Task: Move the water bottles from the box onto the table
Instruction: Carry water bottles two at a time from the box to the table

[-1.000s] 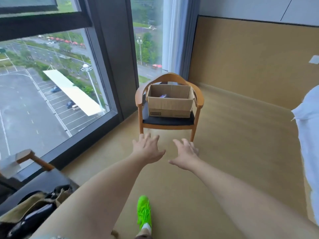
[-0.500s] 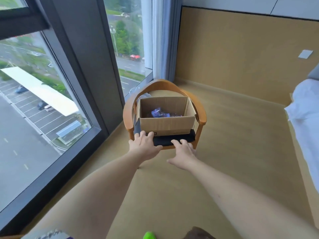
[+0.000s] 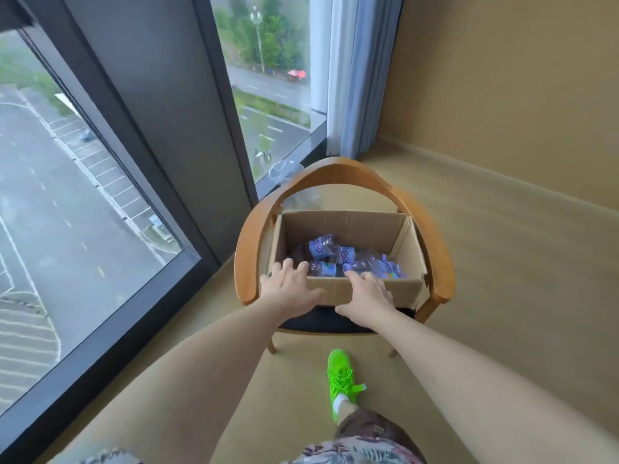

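Note:
An open cardboard box [image 3: 348,226] sits on a wooden armchair [image 3: 338,170]. Several clear water bottles with blue-purple labels [image 3: 338,259] lie on their sides inside it. My left hand [image 3: 289,286] hovers over the box's near left edge with fingers spread, holding nothing. My right hand [image 3: 368,294] reaches over the near wall, fingertips at the bottles, fingers apart and empty. No table is in view.
A floor-to-ceiling window [image 3: 83,195] runs along the left, with a curtain [image 3: 355,75] in the corner. A tan wall [image 3: 502,78] is behind the chair. My green shoe [image 3: 340,376] stands on the carpet in front of the chair.
I have walked up to the chair. Both hands have moved forward from mid-air to the near edge of the box, and the bottles inside have come into view.

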A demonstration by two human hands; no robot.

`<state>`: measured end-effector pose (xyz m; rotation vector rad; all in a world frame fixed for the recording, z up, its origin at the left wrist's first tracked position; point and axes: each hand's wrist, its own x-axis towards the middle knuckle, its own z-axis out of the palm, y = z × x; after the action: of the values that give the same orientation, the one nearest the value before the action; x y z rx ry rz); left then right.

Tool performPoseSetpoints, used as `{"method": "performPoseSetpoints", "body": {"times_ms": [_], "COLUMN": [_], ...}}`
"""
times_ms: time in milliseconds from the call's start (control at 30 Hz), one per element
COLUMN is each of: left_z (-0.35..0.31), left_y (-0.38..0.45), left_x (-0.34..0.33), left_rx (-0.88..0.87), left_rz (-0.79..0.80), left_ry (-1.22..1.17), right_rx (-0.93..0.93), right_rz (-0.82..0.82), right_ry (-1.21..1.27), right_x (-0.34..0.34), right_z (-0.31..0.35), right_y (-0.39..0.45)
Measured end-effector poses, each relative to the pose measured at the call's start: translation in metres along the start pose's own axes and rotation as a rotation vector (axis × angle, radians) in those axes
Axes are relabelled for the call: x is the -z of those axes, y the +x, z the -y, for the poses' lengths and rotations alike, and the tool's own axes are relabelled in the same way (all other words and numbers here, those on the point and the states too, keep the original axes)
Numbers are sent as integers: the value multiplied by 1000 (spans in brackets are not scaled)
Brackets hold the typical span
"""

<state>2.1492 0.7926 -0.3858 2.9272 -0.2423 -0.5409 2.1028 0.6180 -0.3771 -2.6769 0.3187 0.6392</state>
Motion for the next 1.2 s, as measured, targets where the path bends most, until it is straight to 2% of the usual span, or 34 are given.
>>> {"method": "performPoseSetpoints", "body": {"times_ms": [133,267,533,667,900,1100,1200], "left_z": [-14,-24,-35,-35,-29,-27,-24], "left_y": [72,114,171,198,262,302,315], "left_x": [17,6,-30,-51,-81,-89,-92], "left_rx": [59,130,157,210,624,1169,1222], "left_rz": [43,138,328,373,427,289,332], "left_ry": [-20,-72,-69,-155,-632,-1212,-1370], "right_rx": [5,-22,-109,-156,-166,-177,-184], "right_rz": [57,151,368,403,398,484,496], "right_ry": [0,-11,-57,-54,-116,-162,-189], "right_x": [34,45,16,-3,-29,-40,-44], "right_z": [-17,-38,-68,-74,-81,-75,-75], "right_y": [75,131,186,209,258,295,307]}}
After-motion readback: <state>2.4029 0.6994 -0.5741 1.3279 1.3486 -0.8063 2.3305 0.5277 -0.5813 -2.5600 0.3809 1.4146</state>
